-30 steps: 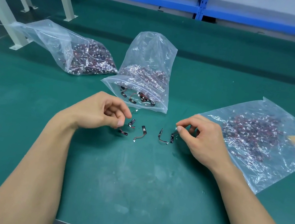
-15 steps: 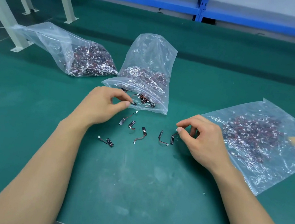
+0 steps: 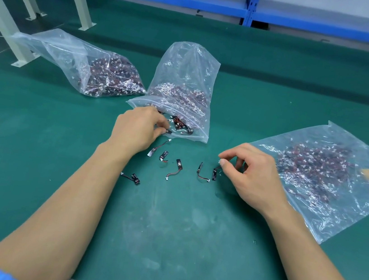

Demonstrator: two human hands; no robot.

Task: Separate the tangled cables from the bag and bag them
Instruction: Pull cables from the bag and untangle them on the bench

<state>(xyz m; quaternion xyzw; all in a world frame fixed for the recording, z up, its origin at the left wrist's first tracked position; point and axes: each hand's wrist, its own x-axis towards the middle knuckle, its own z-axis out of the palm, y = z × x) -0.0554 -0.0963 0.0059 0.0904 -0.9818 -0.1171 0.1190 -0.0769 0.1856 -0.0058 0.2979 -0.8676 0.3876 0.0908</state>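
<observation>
The left hand (image 3: 137,128) has gone from the loose cables (image 3: 178,162) on the counter (image 3: 165,232) up to the mouth of the open bag (image 3: 188,74) just ahead, where it now pinches a new cable (image 3: 168,132). The right hand (image 3: 252,173) still pinches the connector of one separated cable (image 3: 214,175), so I judge the sorting goes on.

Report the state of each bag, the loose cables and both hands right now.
middle bag: propped up, mouth open, cables inside.
left bag: on its side, cables inside.
right bag: lying flat, cables inside.
loose cables: apart from each other, outside the bags.
left hand: pinches the mouth cable at the middle bag's opening.
right hand: pinches the rightmost cable by its end.
</observation>
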